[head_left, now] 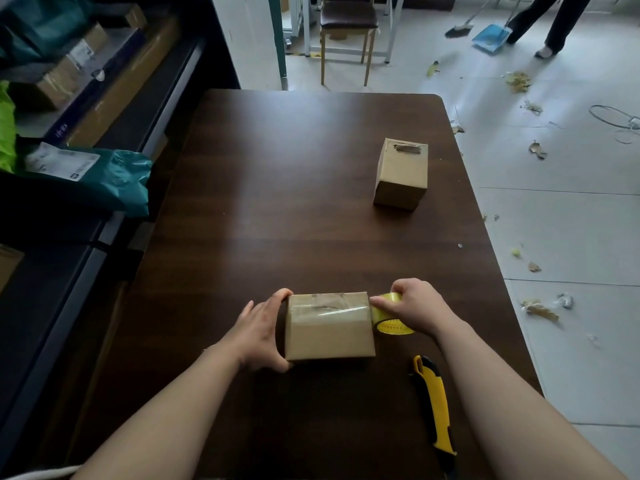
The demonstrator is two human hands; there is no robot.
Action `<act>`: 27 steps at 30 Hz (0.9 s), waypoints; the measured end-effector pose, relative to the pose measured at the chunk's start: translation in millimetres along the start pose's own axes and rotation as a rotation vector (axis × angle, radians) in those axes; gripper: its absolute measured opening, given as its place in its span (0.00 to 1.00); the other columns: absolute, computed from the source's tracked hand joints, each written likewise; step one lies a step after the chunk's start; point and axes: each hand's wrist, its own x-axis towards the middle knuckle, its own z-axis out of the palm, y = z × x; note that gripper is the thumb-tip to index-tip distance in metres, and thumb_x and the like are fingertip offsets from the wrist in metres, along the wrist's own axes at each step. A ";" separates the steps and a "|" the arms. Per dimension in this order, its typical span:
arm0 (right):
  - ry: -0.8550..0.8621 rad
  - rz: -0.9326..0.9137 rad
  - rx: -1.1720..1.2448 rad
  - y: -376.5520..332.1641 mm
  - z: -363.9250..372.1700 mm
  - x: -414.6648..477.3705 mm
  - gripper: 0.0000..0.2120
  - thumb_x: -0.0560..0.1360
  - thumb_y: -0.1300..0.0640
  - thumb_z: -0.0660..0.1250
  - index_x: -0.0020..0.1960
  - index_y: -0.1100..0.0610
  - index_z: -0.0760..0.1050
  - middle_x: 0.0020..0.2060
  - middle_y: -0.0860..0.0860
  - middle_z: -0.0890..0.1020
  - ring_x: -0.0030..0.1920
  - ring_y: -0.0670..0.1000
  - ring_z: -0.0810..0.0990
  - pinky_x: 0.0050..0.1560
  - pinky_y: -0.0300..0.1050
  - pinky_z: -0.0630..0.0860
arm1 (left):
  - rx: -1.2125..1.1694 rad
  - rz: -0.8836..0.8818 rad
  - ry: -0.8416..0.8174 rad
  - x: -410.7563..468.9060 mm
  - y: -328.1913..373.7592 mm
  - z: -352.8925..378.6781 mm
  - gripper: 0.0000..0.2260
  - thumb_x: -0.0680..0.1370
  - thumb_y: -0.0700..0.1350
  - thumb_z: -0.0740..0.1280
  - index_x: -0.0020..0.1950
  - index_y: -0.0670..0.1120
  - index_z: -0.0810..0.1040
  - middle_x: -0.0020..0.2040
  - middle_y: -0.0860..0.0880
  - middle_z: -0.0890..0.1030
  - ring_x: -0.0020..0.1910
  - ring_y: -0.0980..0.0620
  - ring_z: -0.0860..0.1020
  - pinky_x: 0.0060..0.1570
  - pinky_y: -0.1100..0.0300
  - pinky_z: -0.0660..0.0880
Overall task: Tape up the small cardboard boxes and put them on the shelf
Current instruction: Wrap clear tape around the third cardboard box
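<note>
A small cardboard box [329, 332] lies on the dark wooden table [277, 202] near its front edge. A strip of clear tape runs across the box top. My left hand [263, 332] grips the box's left side. My right hand [414, 308] holds a roll of tape [389, 315] with a yellow core pressed against the box's right side. A second small cardboard box [401, 173] stands upright at the table's far right, with torn tape on its top. The shelf [114, 109] runs along the left, loaded with parcels.
A yellow and black utility knife [434, 407] lies on the table right of the box. A teal mailer bag [100, 178] sticks out from the shelf. A chair [348, 32] stands beyond the table. A person sweeps with a blue dustpan [491, 36] at the far right; scraps litter the floor.
</note>
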 end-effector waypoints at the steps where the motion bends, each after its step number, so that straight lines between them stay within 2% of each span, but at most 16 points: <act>1: -0.001 0.003 -0.011 0.9 2.6 1.3 0.22 0.71 0.34 0.66 0.42 0.53 0.75 0.38 0.48 0.77 0.43 0.50 0.77 0.39 0.46 0.74 | -0.003 -0.001 -0.004 0.5 -0.6 -0.1 0.54 0.58 0.57 0.77 0.75 0.57 0.46 0.71 0.53 0.66 0.74 0.52 0.60 0.76 0.49 0.41; 7: -0.014 0.054 0.033 4.1 14.4 3.6 0.21 0.72 0.34 0.66 0.39 0.53 0.73 0.36 0.48 0.76 0.41 0.50 0.75 0.37 0.45 0.70 | -0.002 0.011 -0.019 1.6 1.9 -4.8 0.53 0.60 0.55 0.78 0.75 0.57 0.46 0.71 0.54 0.65 0.74 0.52 0.59 0.74 0.51 0.39; 11: -0.027 0.122 0.121 3.8 24.9 -4.9 0.21 0.73 0.34 0.63 0.40 0.53 0.75 0.37 0.48 0.78 0.42 0.50 0.76 0.38 0.45 0.71 | 0.069 -0.020 -0.043 16.5 3.8 -21.1 0.54 0.64 0.49 0.76 0.77 0.59 0.41 0.77 0.53 0.57 0.77 0.52 0.53 0.76 0.48 0.39; 13: -0.020 0.156 0.203 -1.1 37.4 -11.1 0.22 0.74 0.35 0.63 0.37 0.53 0.75 0.35 0.48 0.78 0.41 0.51 0.77 0.40 0.47 0.72 | 0.078 -0.044 0.054 25.7 9.4 -26.3 0.48 0.70 0.42 0.70 0.78 0.59 0.40 0.78 0.53 0.55 0.77 0.53 0.52 0.76 0.48 0.42; 15: -0.013 0.187 0.314 -10.0 53.4 -17.6 0.23 0.75 0.37 0.63 0.32 0.54 0.72 0.30 0.48 0.76 0.37 0.51 0.76 0.38 0.46 0.70 | 0.082 -0.078 0.202 31.4 20.2 -27.0 0.40 0.75 0.39 0.63 0.78 0.58 0.44 0.79 0.53 0.52 0.78 0.53 0.50 0.76 0.47 0.42; 17: -0.018 0.205 0.437 -18.9 67.1 -23.5 0.23 0.76 0.40 0.64 0.30 0.54 0.69 0.27 0.48 0.72 0.33 0.50 0.72 0.36 0.46 0.67 | 0.136 -0.074 0.287 30.8 31.2 -21.6 0.31 0.78 0.42 0.59 0.79 0.55 0.50 0.79 0.52 0.51 0.78 0.52 0.47 0.76 0.45 0.40; 19: -0.030 0.202 0.553 -24.2 71.5 -29.7 0.21 0.78 0.43 0.63 0.31 0.55 0.70 0.27 0.48 0.70 0.32 0.49 0.69 0.35 0.46 0.65 | 0.181 -0.060 0.284 26.6 38.5 -12.1 0.27 0.81 0.49 0.55 0.79 0.52 0.51 0.80 0.52 0.48 0.78 0.52 0.44 0.75 0.44 0.38; 22: -0.085 0.180 0.708 -25.5 71.4 -42.4 0.16 0.79 0.48 0.63 0.40 0.58 0.77 0.33 0.49 0.75 0.36 0.47 0.73 0.37 0.43 0.68 | 0.314 -0.083 0.203 24.0 39.6 1.1 0.29 0.82 0.57 0.46 0.79 0.49 0.41 0.79 0.53 0.38 0.77 0.54 0.35 0.73 0.44 0.32; 24: -0.167 0.173 0.866 -24.5 73.2 -54.3 0.11 0.78 0.50 0.66 0.48 0.59 0.79 0.39 0.52 0.81 0.40 0.48 0.79 0.41 0.41 0.75 | 0.356 -0.095 0.170 27.1 36.3 6.2 0.29 0.82 0.59 0.42 0.78 0.50 0.35 0.78 0.53 0.33 0.75 0.55 0.30 0.72 0.43 0.30; 27: -0.203 0.161 0.905 -21.7 80.4 -68.3 0.10 0.77 0.51 0.68 0.50 0.58 0.79 0.41 0.54 0.85 0.42 0.52 0.85 0.45 0.49 0.81 | 0.375 -0.083 0.152 31.8 30.6 6.2 0.29 0.82 0.60 0.41 0.77 0.50 0.33 0.77 0.54 0.31 0.73 0.56 0.28 0.71 0.43 0.29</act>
